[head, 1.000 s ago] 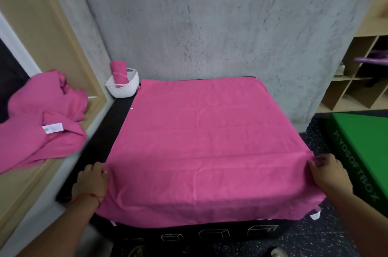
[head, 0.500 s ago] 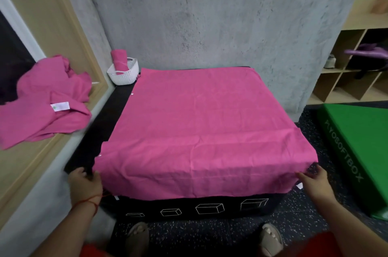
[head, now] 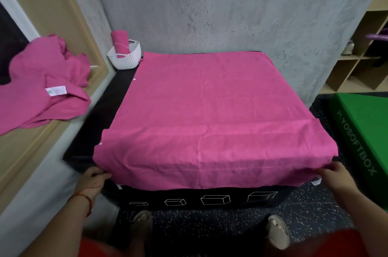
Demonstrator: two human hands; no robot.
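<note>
A large pink cloth (head: pixel 207 109) lies spread flat over a black soft box (head: pixel 210 198), its near edge hanging over the box's front. My left hand (head: pixel 94 181) pinches the cloth's near left corner, below the box's top edge. At the near right corner, my right hand (head: pixel 338 177) grips the cloth's hem. Both hands sit low, at the box's front face.
A white basket (head: pixel 123 57) holding a rolled pink cloth (head: pixel 120 41) stands at the box's far left corner. A heap of pink cloths (head: pixel 42 88) lies on the left ledge. A green soft box (head: pixel 365 135) and wooden shelves (head: pixel 357 57) are to the right. My feet stand below.
Both hands have pulled the cloth's near corners toward me and down over the box's front edge. The view has backed away, showing the box's front and my feet.
</note>
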